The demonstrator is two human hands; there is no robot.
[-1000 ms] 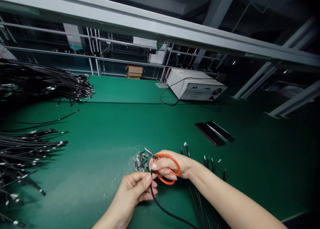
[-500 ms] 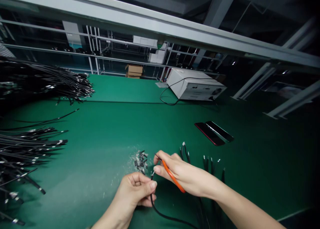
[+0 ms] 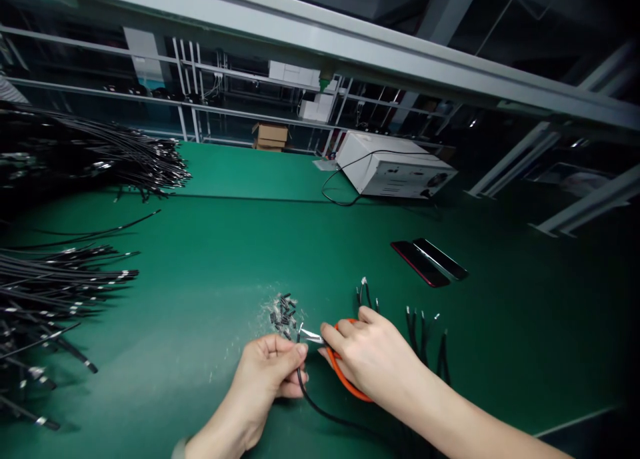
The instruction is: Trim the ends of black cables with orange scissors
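Observation:
A black cable (image 3: 320,411) is pinched between the thumb and fingers of my left hand (image 3: 273,372), its thin pale tip pointing up. My right hand (image 3: 373,355) is closed round the orange handles of a pair of scissors (image 3: 345,379). Their metal blades point left and reach the cable's tip, just above my left thumb. Whether the blades touch the tip cannot be made out. Behind my left hand lies a small heap of black offcuts (image 3: 284,314) with pale fibres scattered about it.
Large bundles of black cables (image 3: 65,279) lie at the left. More cables (image 3: 417,329) lie behind my right forearm. Two phones (image 3: 425,262) rest to the right on the green table (image 3: 225,239). A white metal device (image 3: 395,169) with a cord stands farther back.
My right hand has turned and now grips the scissors by their handles, with the blades showing at the cable tip. My left hand still holds the cable, slightly farther left.

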